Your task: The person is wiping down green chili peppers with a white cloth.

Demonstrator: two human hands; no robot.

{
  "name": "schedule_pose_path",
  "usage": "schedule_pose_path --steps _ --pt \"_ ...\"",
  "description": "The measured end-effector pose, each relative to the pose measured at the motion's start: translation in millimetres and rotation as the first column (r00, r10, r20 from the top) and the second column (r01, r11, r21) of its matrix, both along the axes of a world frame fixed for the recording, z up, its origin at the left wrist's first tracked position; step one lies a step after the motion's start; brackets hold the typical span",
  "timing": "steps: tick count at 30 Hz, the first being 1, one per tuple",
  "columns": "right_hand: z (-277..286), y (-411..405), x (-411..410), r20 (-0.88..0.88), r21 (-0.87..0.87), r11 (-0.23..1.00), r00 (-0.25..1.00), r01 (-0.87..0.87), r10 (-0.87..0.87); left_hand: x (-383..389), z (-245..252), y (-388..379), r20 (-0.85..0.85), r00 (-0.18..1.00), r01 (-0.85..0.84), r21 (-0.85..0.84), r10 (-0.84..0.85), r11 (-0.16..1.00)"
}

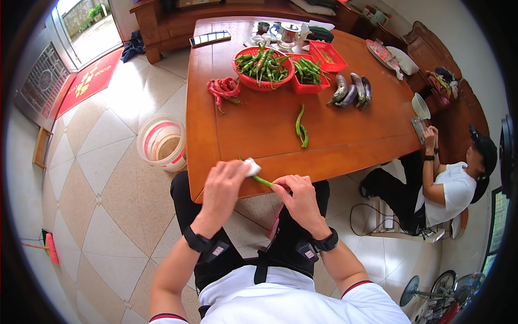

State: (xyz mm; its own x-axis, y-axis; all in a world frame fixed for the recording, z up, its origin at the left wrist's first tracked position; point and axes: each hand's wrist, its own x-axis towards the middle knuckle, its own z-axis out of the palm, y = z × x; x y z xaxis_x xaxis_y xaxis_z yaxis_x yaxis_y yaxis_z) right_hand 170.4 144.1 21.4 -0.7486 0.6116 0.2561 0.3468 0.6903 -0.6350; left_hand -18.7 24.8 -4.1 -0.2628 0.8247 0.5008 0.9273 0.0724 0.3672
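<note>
My left hand (223, 183) grips a white tissue or cloth (252, 167) wrapped against a long green chili pepper (263, 180), hiding part of it. At the pepper's other end, my right hand (294, 190) pinches the tip between thumb and fingers. Both hands are over the near edge of the wooden table (259, 121). Farther in lie two loose green peppers (300, 125), touching each other. Beyond them, a round red basket (265, 83) is heaped with green peppers, and a square red basket (311, 87) holds more. Wrinkled red peppers (223, 90) are piled at the left.
Several eggplants (351, 91) lie right of the baskets. A shallow red basket (327, 56), a phone (210, 38) and a metal pot (289, 34) are farther back. A plastic bucket (162, 141) stands on the floor at left. Another person (449, 186) sits at the table's right side.
</note>
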Motion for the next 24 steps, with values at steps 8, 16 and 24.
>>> schedule_pose_path --steps 8,16,24 --pt "2.0 2.2 0.5 -0.02 -0.018 0.999 0.999 0.037 -0.038 -2.4 18.3 -2.6 0.168 0.985 -0.053 0.153 0.027 0.987" --pt "-0.3 2.6 3.6 0.021 -0.003 0.999 0.999 0.048 -0.048 -11.2 0.1 2.7 0.05 0.995 -0.092 0.059 0.089 0.994" --pt "-3.1 4.0 4.5 0.003 -0.013 0.999 0.999 0.05 -0.05 12.4 21.1 -2.1 0.282 0.957 0.037 0.114 -0.067 0.993"
